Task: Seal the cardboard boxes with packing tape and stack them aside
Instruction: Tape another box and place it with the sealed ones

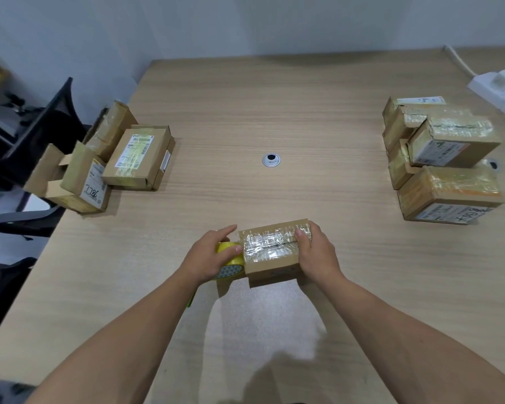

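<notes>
Box (270, 252): lies on the table (274, 112) near its front edge, between both hands, top seam covered in clear tape.
Left hand (207, 258): fingers curled round a yellow tape roll (236, 260), held against the box's left end.
Right hand (315, 252): grips the box's right end, thumb pressed on the taped top.
Left pile (137, 157): boxes, some flaps open, at the table's left edge.
Right stack (446, 167): taped boxes, near the right edge.

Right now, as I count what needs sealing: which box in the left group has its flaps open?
The front box, with handwriting on its label; the flat box and tilted box behind it are closed.
</notes>
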`<state>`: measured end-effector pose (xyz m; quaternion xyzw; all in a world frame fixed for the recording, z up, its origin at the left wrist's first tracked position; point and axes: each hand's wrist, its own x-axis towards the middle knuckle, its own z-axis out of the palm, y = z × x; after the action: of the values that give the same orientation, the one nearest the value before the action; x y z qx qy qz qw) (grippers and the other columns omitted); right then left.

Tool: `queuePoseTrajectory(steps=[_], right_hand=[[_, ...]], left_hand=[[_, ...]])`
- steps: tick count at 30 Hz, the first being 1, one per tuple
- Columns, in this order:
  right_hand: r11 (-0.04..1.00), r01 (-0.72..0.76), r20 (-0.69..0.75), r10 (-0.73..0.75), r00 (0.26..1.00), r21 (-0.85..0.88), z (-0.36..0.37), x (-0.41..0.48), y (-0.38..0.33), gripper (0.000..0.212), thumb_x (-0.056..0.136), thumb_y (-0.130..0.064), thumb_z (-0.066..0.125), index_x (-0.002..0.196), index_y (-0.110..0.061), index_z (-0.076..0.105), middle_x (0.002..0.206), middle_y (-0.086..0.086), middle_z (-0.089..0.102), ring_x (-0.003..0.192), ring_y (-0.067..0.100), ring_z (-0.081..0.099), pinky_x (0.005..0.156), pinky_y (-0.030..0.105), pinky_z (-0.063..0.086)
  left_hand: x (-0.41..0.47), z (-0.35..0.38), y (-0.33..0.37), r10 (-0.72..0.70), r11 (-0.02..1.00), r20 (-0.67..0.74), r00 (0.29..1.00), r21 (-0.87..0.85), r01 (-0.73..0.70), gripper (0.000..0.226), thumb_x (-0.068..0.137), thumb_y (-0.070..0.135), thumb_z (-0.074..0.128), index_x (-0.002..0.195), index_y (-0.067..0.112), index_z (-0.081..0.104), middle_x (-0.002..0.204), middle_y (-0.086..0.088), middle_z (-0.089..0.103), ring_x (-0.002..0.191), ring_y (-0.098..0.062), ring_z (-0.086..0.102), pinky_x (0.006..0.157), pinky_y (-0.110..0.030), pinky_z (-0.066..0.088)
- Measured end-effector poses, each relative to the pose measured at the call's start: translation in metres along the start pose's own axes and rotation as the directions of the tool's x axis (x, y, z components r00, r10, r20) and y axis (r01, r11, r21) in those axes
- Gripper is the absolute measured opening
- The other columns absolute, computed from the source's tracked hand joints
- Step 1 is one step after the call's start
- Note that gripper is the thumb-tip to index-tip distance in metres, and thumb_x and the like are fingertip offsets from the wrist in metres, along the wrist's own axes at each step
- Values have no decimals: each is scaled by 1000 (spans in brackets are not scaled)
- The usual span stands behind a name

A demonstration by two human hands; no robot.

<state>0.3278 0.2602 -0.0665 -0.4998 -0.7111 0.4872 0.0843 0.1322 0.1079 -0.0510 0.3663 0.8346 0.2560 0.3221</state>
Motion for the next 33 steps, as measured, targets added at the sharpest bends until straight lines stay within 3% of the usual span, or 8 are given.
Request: queuePoseTrajectory(steps=[4,9,14,17,19,26,31,33], right_hand=[[1000,0,1,0,1000,3,-1,-2,-1,56,108,-41,37,156,-15,30,153,14,43,141,30,39,109,35,33],[1000,6,3,-6,1000,11,-1,-2,-2,55,108,-40,36,156,-15,30,152,14,43,140,30,40,108,34,33],[997,-14,-22,15,1000,73,-2,-3,-2,54,108,-40,38,156,-16,33,154,11,44,143,28,38,112,34,32],[992,-27,-40,33,999,125,-6,-5,-1,51,107,-39,40,153,-17,39,150,8,50,140,26,43,103,27,33],[982,-58,-44,67,997,179,-7,-5,1,49,107,-38,41,153,-18,41,150,5,50,140,25,43,103,26,33],[890,-177,43,175,984,421,2,-7,12,51,106,-47,39,147,-17,46,148,5,51,137,23,46,115,45,38],[788,-254,94,245,965,560,6,-11,19,30,105,-48,37,115,-34,62,118,-1,67,115,23,62,103,55,50],[822,-221,69,218,973,525,2,-14,20,36,107,-47,34,126,-30,59,124,-2,65,120,21,59,108,51,47]], left_hand=[[3,-1,-1,35,990,60,998,135,-43,47,98,50,55,140,31,56,115,1,52,115,-21,54,92,-31,38],[6,-5,-2,14,966,135,991,254,-48,65,86,66,33,143,41,51,124,-7,59,126,-27,50,100,-39,43],[3,-13,5,51,990,181,982,119,-73,49,86,58,42,133,51,53,127,7,62,113,-15,57,91,-30,43],[4,-23,10,40,998,234,971,30,-48,33,85,56,51,118,60,53,131,11,60,114,-13,58,87,-24,43],[6,-32,17,53,998,248,967,24,-61,39,83,54,53,122,54,57,131,12,57,116,-12,56,86,-20,42],[15,-70,56,138,962,337,931,178,-207,57,76,62,52,127,40,63,122,8,64,107,-14,59,85,-24,47],[19,-87,76,187,969,285,940,101,-223,56,65,69,55,107,34,71,99,8,72,93,-8,66,81,-28,52],[17,-85,82,197,976,284,938,29,-214,50,67,65,59,100,30,73,91,7,72,87,-8,67,77,-26,52]])
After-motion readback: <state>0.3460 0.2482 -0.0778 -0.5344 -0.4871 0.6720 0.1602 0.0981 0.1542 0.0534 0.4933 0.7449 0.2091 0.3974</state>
